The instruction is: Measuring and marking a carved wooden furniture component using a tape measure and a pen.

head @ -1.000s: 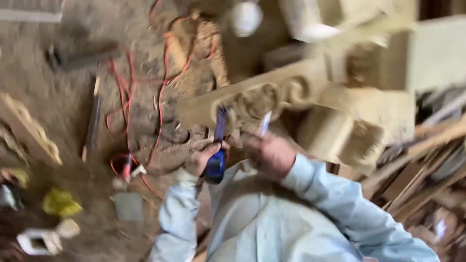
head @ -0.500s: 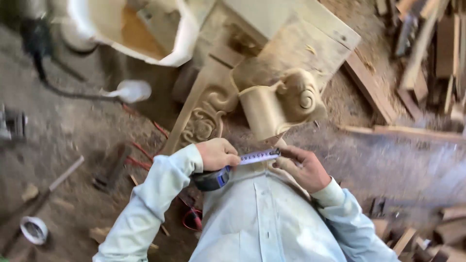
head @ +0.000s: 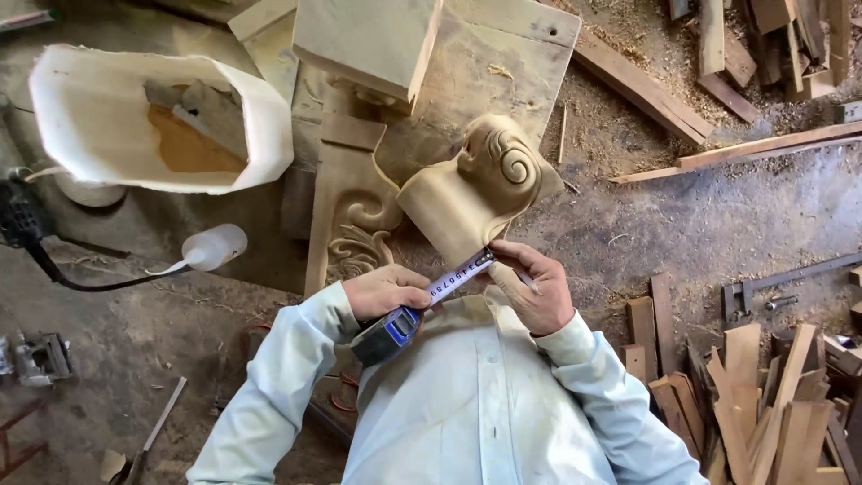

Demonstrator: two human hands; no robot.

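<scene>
1. The left hand [head: 382, 292] wraps around a tape measure [head: 388, 329], a dark case with blue sides held just in front of the person's pale shirt; its fingers are curled tight around the case.
2. The tape blade [head: 460, 276] runs out of the case up and to the right, stretched between the two hands.
3. The right hand [head: 534, 289] holds the free end of the blade; its thumb and forefinger are pressed together, pinching the blade tip where it meets the lower edge of the scroll block [head: 480, 184].
4. The scroll block, a pale carved piece with a spiral at its upper right, lies tilted just beyond the fingers of both hands, with its near end touching the blade tip.
5. A carved panel [head: 346, 220] with leaf scrollwork stands just left of the block, above the left hand.
6. A plain square block [head: 368, 40] sits on top of a wide board [head: 503, 45] at the far edge of the pile.
7. A white sack [head: 99, 112] holding sawdust stands open on the floor at the left, well apart from the hands.
8. A white squeeze bottle [head: 214, 247] lies on the floor just below the sack.
9. Wood offcuts [head: 754, 395] are heaped on the floor at the lower right, near the right sleeve.
</scene>
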